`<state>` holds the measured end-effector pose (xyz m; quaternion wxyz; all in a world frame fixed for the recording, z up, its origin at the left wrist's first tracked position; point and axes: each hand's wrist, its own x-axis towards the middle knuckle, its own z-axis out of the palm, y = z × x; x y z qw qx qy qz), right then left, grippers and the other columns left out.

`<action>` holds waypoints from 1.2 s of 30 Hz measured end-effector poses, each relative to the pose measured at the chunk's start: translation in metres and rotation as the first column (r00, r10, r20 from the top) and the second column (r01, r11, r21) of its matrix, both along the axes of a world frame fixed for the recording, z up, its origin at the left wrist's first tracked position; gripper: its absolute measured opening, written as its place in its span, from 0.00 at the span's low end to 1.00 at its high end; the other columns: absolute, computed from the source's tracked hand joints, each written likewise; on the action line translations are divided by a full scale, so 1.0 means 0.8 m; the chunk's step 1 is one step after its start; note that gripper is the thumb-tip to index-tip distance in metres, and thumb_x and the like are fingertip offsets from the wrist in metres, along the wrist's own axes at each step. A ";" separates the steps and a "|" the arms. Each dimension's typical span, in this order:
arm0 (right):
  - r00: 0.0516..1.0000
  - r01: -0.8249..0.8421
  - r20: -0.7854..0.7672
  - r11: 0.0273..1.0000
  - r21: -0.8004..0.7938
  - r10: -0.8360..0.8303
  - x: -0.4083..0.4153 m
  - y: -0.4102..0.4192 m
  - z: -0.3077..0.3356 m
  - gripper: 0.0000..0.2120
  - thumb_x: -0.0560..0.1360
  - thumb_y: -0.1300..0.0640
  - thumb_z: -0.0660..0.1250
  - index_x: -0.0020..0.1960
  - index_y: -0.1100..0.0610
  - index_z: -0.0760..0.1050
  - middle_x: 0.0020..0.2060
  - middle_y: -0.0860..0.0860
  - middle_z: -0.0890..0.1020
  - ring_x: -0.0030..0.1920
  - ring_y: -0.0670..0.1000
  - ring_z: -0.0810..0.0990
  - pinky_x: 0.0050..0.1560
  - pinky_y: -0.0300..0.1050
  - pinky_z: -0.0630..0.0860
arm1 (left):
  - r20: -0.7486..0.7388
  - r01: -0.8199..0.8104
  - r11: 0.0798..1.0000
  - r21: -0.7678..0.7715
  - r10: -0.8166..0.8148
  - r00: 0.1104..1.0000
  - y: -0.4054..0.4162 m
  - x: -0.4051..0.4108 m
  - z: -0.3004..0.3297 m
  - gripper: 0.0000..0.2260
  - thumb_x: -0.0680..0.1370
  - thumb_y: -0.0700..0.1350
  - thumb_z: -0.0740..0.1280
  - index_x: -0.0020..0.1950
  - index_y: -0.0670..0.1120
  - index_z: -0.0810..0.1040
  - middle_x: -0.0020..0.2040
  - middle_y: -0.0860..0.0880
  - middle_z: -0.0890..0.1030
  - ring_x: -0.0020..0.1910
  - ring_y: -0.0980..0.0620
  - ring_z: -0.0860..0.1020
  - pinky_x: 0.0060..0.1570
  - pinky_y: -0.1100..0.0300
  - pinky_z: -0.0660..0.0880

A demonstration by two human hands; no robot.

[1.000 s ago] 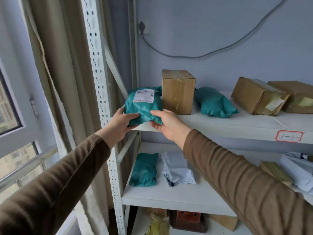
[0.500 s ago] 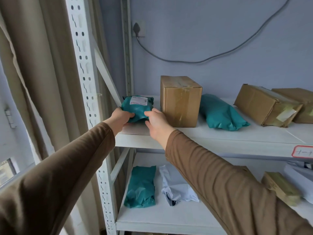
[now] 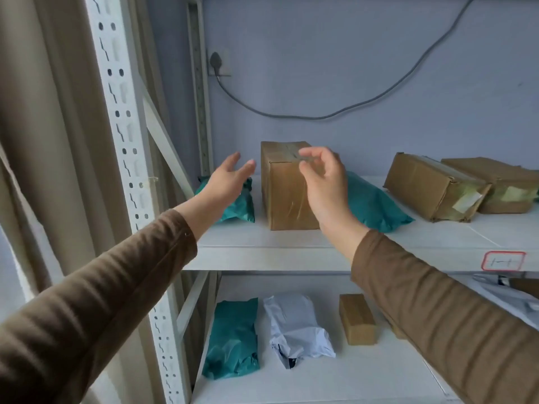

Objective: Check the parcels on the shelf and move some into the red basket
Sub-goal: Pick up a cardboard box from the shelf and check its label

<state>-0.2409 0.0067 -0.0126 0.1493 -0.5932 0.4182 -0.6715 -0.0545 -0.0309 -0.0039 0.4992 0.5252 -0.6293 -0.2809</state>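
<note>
Teal parcel (image 3: 237, 205), crinkled and soft, lies on the shelf (image 3: 262, 243) at nine o'clock of the box (image 3: 284, 193). Left hand (image 3: 227, 179) and right hand (image 3: 323, 179) hover, fingers released, holding nothing.

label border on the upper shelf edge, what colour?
Red, around a white label on the shelf front edge; head view.

Upper shelf (image 3: 291, 258): 3 cardboard boxes – one upright box (image 3: 284, 196) left of centre, two flat ones far right (image 3: 431, 188) (image 3: 501, 188) – plus 2 teal mailer bags (image 3: 237, 207) (image 3: 373, 205), one on each side of the upright box. Lower shelf (image 3: 335, 380): 1 teal mailer bag (image 3: 232, 339), 1 white mailer bag (image 3: 296, 328), 1 small cardboard box (image 3: 357, 319), plus more partly hidden parcels at right, count unclear. 2 hands (image 3: 224, 182) (image 3: 323, 182), 1 red-bordered shelf label (image 3: 503, 261), 1 wall socket (image 3: 219, 62) with 1 cable (image 3: 320, 116).
</note>
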 end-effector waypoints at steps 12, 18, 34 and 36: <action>0.941 -0.315 0.289 0.767 0.559 0.176 -0.057 -0.041 0.012 0.33 0.75 0.31 0.67 0.74 0.48 0.71 0.68 0.47 0.79 0.69 0.51 0.74 0.71 0.50 0.67 | -0.429 0.196 0.967 0.164 -0.109 0.897 0.012 -0.091 0.021 0.11 0.84 0.54 0.65 0.55 0.46 0.78 0.44 0.48 0.82 0.41 0.51 0.80 0.37 0.59 0.76; 0.894 -0.403 0.366 0.822 0.402 0.259 -0.077 0.051 -0.023 0.31 0.74 0.33 0.69 0.72 0.45 0.68 0.69 0.49 0.77 0.70 0.54 0.74 0.75 0.61 0.67 | -0.417 0.231 0.973 -0.027 -0.221 0.882 0.098 -0.088 -0.025 0.18 0.84 0.53 0.64 0.73 0.52 0.70 0.59 0.51 0.81 0.57 0.52 0.80 0.48 0.61 0.76; 0.625 -0.639 0.739 0.708 0.301 0.250 -0.183 0.373 -0.219 0.26 0.77 0.48 0.70 0.74 0.51 0.74 0.65 0.52 0.84 0.65 0.53 0.83 0.60 0.53 0.82 | -0.102 0.321 0.910 -0.262 -0.357 0.929 0.407 -0.130 -0.233 0.18 0.85 0.46 0.61 0.73 0.55 0.77 0.75 0.54 0.70 0.78 0.54 0.65 0.80 0.41 0.59; 0.567 -0.680 0.800 0.660 0.320 0.196 -0.198 0.387 -0.239 0.18 0.82 0.50 0.65 0.70 0.53 0.77 0.59 0.53 0.87 0.58 0.51 0.87 0.50 0.45 0.84 | -0.016 0.363 0.911 -0.198 -0.373 0.928 0.414 -0.136 -0.237 0.18 0.84 0.45 0.64 0.72 0.60 0.79 0.79 0.58 0.64 0.81 0.57 0.58 0.81 0.44 0.55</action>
